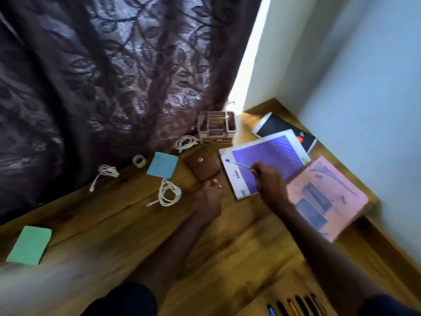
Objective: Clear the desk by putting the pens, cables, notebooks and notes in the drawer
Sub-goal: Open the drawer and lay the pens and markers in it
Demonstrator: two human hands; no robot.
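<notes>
Altogether three cables and two notepads lie loose.

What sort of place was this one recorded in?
Probably a home study corner: a wooden desk against a wall, a patterned curtain behind it, notebooks, coiled cables and a desk organizer on top, and a pen in the right hand.

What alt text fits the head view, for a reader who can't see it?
A person's right hand pinches a blue-capped pen over a purple notebook on a wooden desk, while the left hand rests near a brown case. Three coiled white cables, a blue note pad, a green note pad and a pink notebook lie around.
</notes>
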